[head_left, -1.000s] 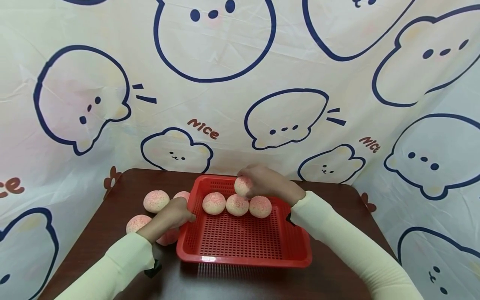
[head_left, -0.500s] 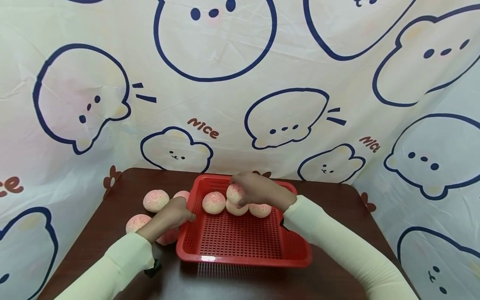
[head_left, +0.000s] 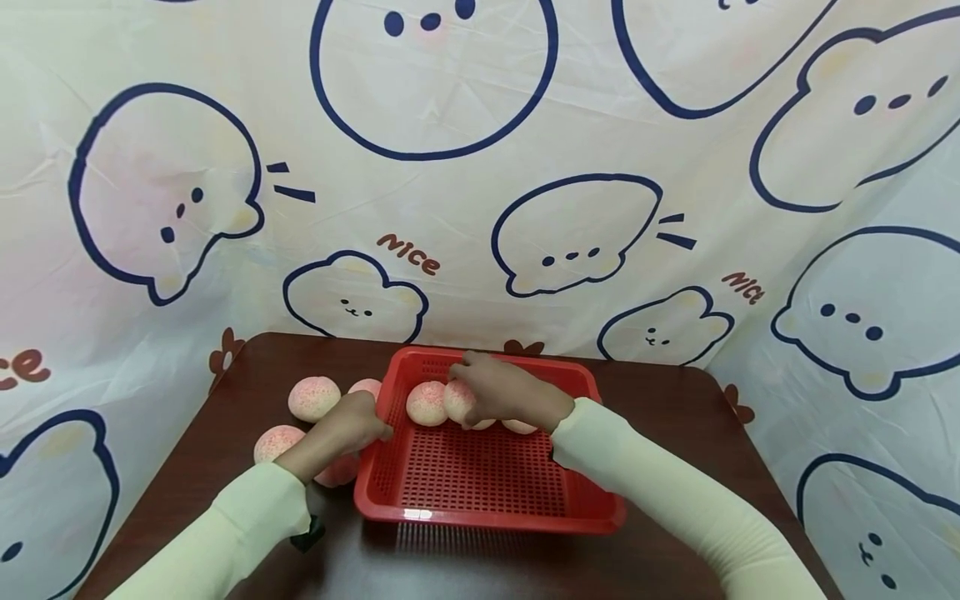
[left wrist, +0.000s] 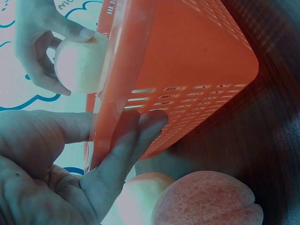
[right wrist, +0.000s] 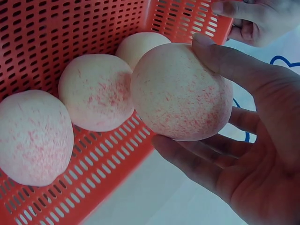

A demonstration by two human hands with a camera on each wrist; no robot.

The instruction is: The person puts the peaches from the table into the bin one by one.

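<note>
My right hand (head_left: 506,390) holds a pale peach with pink speckles (right wrist: 183,91) between thumb and fingers, above the red plastic basket (head_left: 487,518). Under and beside it, three more peaches lie in a row in the basket; the left one (head_left: 426,404) shows best in the head view, while my right hand partly covers the others. In the right wrist view the middle peach (right wrist: 96,91) is close to the held one. My left hand (head_left: 352,425) pinches the basket's left rim, thumb over the edge and fingers against the outer wall (left wrist: 187,61).
Several peaches lie on the dark brown table (head_left: 322,550) left of the basket, among them one at the back (head_left: 313,399) and one nearer (head_left: 277,444), partly behind my left forearm. A cartoon-printed cloth (head_left: 465,200) hangs behind the table.
My right hand has moved left and down with the peach, from over the basket's back middle to beside the left peach of the row. My left hand stays on the rim.
</note>
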